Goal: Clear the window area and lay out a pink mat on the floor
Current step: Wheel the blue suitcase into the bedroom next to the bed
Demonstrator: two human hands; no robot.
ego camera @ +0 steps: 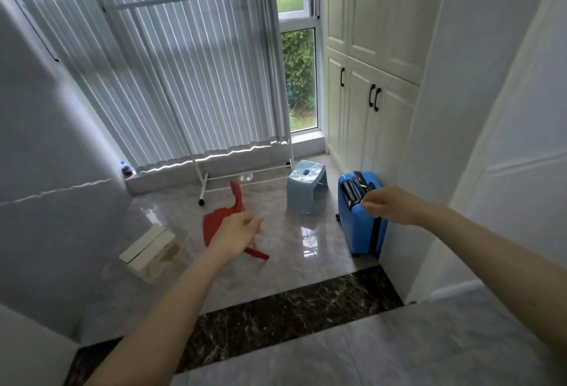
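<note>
One red chair [221, 220], one light-blue stool [303, 188], one blue suitcase [360, 217], one wooden stool [150, 252], one white rack [211, 85] crowd the window floor. Left hand [236, 234] and right hand [388, 204] both loose, holding nothing; pink mat not visible.

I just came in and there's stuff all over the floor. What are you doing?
A person is reaching both arms toward the window area and holds nothing. The left hand hangs over a tipped red chair; the right hand is out in front of a blue suitcase standing by the cabinets. A blue stool, a wooden stool on its side and a white rack are there too. No pink mat shows.
</note>
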